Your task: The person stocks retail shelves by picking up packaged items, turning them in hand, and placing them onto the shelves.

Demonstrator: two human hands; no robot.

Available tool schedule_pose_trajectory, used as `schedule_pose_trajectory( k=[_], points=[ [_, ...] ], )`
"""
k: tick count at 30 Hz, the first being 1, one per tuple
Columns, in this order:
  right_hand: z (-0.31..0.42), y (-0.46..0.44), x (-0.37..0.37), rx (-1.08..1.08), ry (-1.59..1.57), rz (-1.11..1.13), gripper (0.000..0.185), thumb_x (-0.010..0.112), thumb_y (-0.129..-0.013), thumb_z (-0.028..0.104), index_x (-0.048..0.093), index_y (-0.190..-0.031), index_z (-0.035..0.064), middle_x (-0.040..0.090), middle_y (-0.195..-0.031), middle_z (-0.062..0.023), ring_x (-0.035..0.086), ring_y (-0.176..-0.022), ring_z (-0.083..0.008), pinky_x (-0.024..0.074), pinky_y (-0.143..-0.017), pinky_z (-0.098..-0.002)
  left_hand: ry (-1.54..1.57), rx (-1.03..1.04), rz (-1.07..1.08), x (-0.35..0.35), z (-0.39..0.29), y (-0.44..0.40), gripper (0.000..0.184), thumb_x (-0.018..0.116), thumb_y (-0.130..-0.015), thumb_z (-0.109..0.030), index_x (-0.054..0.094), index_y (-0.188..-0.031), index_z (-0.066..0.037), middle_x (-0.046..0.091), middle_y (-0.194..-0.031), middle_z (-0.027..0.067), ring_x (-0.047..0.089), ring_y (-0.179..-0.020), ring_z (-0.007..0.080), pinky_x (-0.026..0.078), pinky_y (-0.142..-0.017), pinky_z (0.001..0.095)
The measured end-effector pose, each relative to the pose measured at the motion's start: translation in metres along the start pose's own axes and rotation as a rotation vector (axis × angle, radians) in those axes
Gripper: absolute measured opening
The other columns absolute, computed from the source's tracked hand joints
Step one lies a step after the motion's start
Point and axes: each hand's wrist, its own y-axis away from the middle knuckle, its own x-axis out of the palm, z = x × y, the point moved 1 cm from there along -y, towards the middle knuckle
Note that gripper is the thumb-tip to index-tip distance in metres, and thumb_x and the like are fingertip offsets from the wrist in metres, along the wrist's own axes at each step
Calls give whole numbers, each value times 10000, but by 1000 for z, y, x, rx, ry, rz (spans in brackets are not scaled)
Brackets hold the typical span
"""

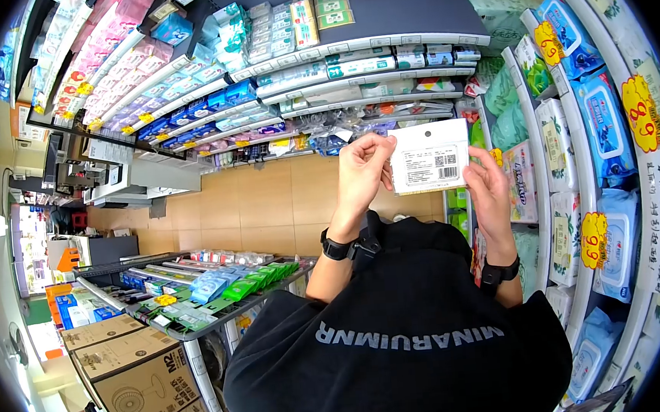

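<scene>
A flat white retail package [429, 158] is held up in front of my chest. Its printed back faces me, with lines of small text, two square codes, a barcode and a round hang hole near the top. My left hand [364, 174] is closed, thumb and fingers pinching the upper left corner. At the lower right edge, my right hand [487, 183] grips the package between thumb and fingers. What the package contains is hidden. Both wrists carry black bands [339, 245], and a small black device sits by the left one.
Ahead, shelves [380, 43] hold packs of tissues and boxed goods. Close on my right stand shelves with blue wipes packs [604, 127] and yellow price tags. A low display counter [200, 322] with small packets and stacked cartons [139, 372] is at left. Tiled floor [268, 202] lies between.
</scene>
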Motion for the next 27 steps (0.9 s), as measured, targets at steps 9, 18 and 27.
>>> schedule_pose_trajectory(
  k=[9,18,27],
  points=[
    [-2,-1,-2,25,-66,-28,358,535,-998,71,480,-1335,-39,682,-1123,-138,633,-1028,-138,475,-916,-271,-45,54,0,3,2,-1,195,657,-970,-199,669,-957,-4,648,-711,6,547,-509,36,425,-435,184],
    [0,-6,-10,20,-205,-105,350,532,-995,65,507,-1318,-68,642,-1192,-118,605,-1089,-134,482,-902,-260,48,104,212,2,2,4,302,593,-1008,-276,633,-1137,-6,685,-914,56,630,-633,90,474,-494,200],
    [9,-9,-6,104,-130,27,259,550,-999,101,597,-1229,-7,692,-1057,-84,641,-945,-99,501,-832,-243,-161,-178,505,13,-1,16,294,637,-984,-280,646,-1107,-13,649,-758,-25,562,-578,13,442,-475,181]
  ],
)
